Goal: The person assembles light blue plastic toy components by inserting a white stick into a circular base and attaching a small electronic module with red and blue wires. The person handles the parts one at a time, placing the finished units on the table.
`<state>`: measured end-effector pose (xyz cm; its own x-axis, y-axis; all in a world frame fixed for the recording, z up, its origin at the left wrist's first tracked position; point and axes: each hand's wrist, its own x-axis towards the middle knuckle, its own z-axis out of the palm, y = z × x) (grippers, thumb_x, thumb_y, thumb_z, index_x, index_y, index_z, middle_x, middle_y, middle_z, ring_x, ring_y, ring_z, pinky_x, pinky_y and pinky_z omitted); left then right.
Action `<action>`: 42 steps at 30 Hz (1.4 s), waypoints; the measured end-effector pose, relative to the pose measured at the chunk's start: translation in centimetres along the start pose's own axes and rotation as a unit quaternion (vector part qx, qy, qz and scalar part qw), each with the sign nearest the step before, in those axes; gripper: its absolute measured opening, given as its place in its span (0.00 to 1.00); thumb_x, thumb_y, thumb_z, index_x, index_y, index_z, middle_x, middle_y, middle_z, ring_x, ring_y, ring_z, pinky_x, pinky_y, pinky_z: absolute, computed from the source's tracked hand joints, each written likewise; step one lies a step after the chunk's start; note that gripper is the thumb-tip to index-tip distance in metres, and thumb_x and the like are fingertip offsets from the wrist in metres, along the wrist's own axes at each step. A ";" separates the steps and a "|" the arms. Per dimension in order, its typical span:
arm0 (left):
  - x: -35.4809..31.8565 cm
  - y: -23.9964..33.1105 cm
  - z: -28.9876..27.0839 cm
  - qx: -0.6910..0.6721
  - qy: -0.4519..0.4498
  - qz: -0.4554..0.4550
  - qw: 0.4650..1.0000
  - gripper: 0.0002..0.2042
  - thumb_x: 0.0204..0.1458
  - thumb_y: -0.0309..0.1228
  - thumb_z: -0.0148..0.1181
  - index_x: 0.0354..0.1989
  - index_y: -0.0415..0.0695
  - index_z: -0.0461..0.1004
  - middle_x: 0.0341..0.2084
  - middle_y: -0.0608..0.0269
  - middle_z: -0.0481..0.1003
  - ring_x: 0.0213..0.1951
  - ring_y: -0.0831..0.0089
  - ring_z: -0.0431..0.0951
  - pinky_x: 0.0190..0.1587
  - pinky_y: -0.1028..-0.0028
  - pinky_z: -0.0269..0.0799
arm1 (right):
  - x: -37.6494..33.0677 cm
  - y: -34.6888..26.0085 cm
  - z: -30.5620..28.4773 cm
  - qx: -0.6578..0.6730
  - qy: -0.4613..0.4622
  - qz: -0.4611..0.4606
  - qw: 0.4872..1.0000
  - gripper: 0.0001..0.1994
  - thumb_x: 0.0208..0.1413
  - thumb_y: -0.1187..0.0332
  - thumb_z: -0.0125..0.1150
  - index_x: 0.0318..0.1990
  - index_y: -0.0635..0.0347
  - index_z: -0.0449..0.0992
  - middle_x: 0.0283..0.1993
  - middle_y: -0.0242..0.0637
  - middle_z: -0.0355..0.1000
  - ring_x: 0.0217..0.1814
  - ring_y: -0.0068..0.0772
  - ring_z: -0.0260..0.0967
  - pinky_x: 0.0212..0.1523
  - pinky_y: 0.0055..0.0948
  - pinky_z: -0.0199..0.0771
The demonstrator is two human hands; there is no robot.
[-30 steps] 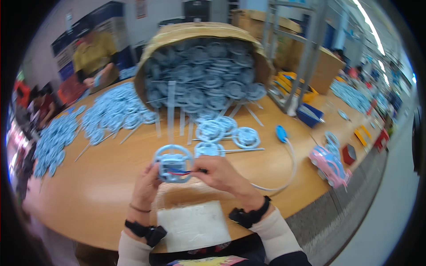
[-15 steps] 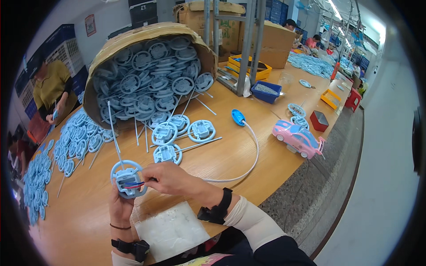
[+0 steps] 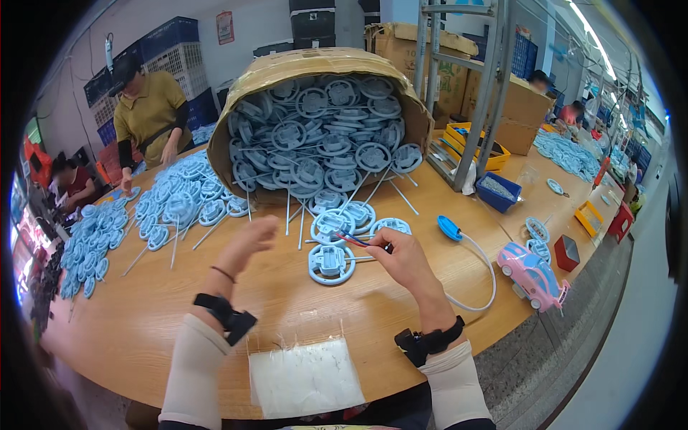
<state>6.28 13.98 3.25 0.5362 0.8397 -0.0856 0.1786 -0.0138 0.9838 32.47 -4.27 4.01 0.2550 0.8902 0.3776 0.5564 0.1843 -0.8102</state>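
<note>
My right hand (image 3: 403, 259) is closed on thin red and blue strands (image 3: 354, 239) that look like wires, with a dark end showing at the fist. They point left over light-blue wheel-shaped plastic parts (image 3: 332, 263) lying face down on the table. My left hand (image 3: 251, 242) is raised above the table, left of these parts. Its fingers are stretched out, slightly blurred, and hold nothing. Behind the hands a carton (image 3: 322, 60) on its side is packed with more such wheels, several with thin rods sticking out. A heap of light-blue wheels (image 3: 175, 193) spreads to the left.
A white sheet (image 3: 307, 380) lies near me. To the right are a blue oval piece on a white cable (image 3: 450, 228), a pink toy car (image 3: 532, 275), a red box (image 3: 567, 253) and a blue bin (image 3: 498, 192). A metal frame (image 3: 494, 93) stands behind. A co-worker (image 3: 152, 118) handles parts at far left.
My left hand has let go of the light-blue wheel it held and moved up and away. My right hand has drawn apart to the right with the strands. The view has turned left.
</note>
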 end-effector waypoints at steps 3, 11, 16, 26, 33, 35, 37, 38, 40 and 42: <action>2.1 -1.6 5.7 0.310 -0.022 0.024 0.950 0.34 0.43 0.51 0.59 0.51 0.35 0.63 0.44 0.47 0.70 0.46 0.62 0.72 0.46 0.69 0.67 | -0.1 -0.2 0.7 0.002 -0.003 -0.024 1.000 0.06 0.45 0.70 0.59 0.27 0.63 0.72 0.22 0.38 0.70 0.23 0.30 0.67 0.25 0.28 0.64; 2.0 -3.2 7.1 0.293 -0.090 -0.051 0.951 0.33 0.36 0.44 0.66 0.50 0.38 0.65 0.39 0.54 0.72 0.39 0.68 0.73 0.37 0.70 0.71 | -0.3 0.1 1.6 -0.004 -0.002 -0.046 0.999 0.06 0.45 0.70 0.59 0.27 0.63 0.72 0.23 0.38 0.71 0.23 0.31 0.67 0.25 0.27 0.65; -4.1 -0.6 5.8 -0.021 -0.209 -0.099 0.973 0.21 0.44 0.37 0.62 0.47 0.42 0.67 0.34 0.67 0.72 0.33 0.81 0.71 0.30 0.79 0.69 | -0.9 -0.8 1.1 0.052 0.025 -0.069 0.996 0.05 0.44 0.72 0.60 0.28 0.63 0.73 0.23 0.37 0.71 0.23 0.29 0.67 0.24 0.25 0.64; -7.8 -5.0 4.8 -0.344 -0.045 0.032 0.937 0.13 0.55 0.33 0.50 0.47 0.43 0.66 0.34 0.69 0.72 0.34 0.81 0.73 0.34 0.77 0.73 | -2.3 -2.5 3.5 0.009 -0.115 -0.113 0.987 0.05 0.45 0.73 0.61 0.29 0.64 0.74 0.24 0.34 0.70 0.24 0.21 0.63 0.25 0.21 0.63; -8.6 -3.5 6.9 -0.324 -0.017 0.033 0.945 0.13 0.56 0.33 0.48 0.48 0.44 0.65 0.39 0.65 0.72 0.39 0.76 0.73 0.43 0.70 0.72 | -2.2 -2.2 3.5 0.008 -0.124 -0.090 0.988 0.05 0.45 0.72 0.60 0.28 0.62 0.72 0.24 0.37 0.70 0.24 0.30 0.65 0.25 0.26 0.63; -8.6 -3.7 6.5 -0.335 -0.025 0.025 0.941 0.13 0.56 0.34 0.48 0.48 0.44 0.65 0.40 0.65 0.72 0.41 0.75 0.73 0.44 0.69 0.72 | -2.1 -2.3 3.7 0.022 -0.129 -0.091 0.987 0.05 0.44 0.71 0.60 0.28 0.61 0.72 0.24 0.39 0.69 0.25 0.35 0.67 0.25 0.28 0.63; -8.7 -3.2 6.8 -0.372 -0.027 0.007 0.928 0.12 0.56 0.33 0.48 0.47 0.43 0.66 0.38 0.67 0.72 0.39 0.76 0.74 0.42 0.71 0.72 | -2.1 -2.0 3.6 0.044 -0.132 -0.102 0.985 0.05 0.44 0.71 0.59 0.27 0.60 0.72 0.23 0.39 0.69 0.24 0.36 0.66 0.25 0.29 0.63; -8.5 -3.4 6.9 -0.373 -0.020 0.013 0.928 0.13 0.56 0.34 0.48 0.47 0.43 0.66 0.38 0.67 0.72 0.39 0.76 0.74 0.43 0.71 0.72 | -2.2 -1.9 3.6 0.028 -0.133 -0.116 0.984 0.04 0.44 0.71 0.60 0.28 0.61 0.72 0.23 0.38 0.69 0.24 0.33 0.66 0.25 0.27 0.64; -8.2 -3.8 7.4 -0.372 -0.017 0.023 0.928 0.13 0.56 0.34 0.48 0.47 0.43 0.66 0.38 0.67 0.72 0.39 0.76 0.74 0.43 0.71 0.72 | -2.3 -1.8 3.3 -0.007 -0.127 -0.139 0.982 0.04 0.45 0.72 0.61 0.29 0.62 0.73 0.24 0.37 0.70 0.24 0.27 0.65 0.25 0.23 0.64; -8.0 -4.5 7.3 -0.381 -0.025 0.037 0.923 0.13 0.57 0.35 0.47 0.47 0.44 0.66 0.39 0.66 0.72 0.40 0.76 0.74 0.42 0.71 0.73 | -2.2 -1.7 3.3 -0.021 -0.120 -0.154 0.981 0.04 0.45 0.71 0.60 0.29 0.60 0.73 0.24 0.39 0.70 0.24 0.34 0.67 0.26 0.27 0.65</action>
<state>7.19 3.40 -1.67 0.5642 0.8257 -0.0023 -0.4823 0.3318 0.8107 28.36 -5.17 3.04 -0.1205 0.8683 0.4811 0.6116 0.4467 -0.6530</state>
